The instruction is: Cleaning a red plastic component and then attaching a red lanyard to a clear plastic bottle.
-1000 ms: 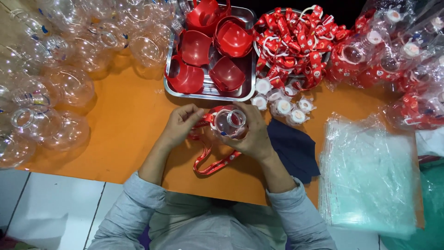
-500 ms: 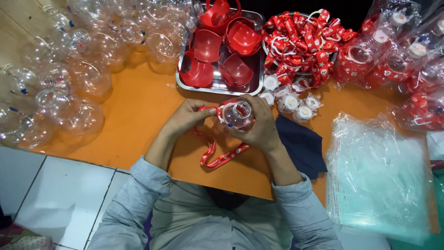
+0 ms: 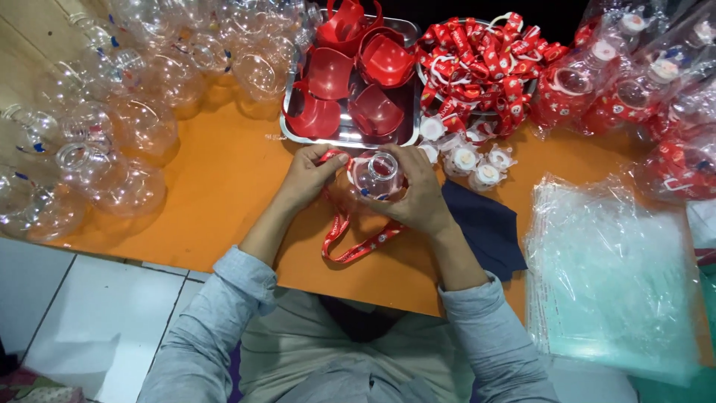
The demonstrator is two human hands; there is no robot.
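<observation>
Shifted slightly toward orange worktop point(image 3: 224, 179) near edge since earlier frame, both hands plus bottle. Right hand point(image 3: 418, 198) fingers closed around small clear round plastic bottle point(image 3: 377, 175), just in front of steel tray point(image 3: 347, 138). Left hand point(image 3: 309, 175) pinching red printed lanyard strap point(image 3: 358, 242) at bottle neck.
</observation>
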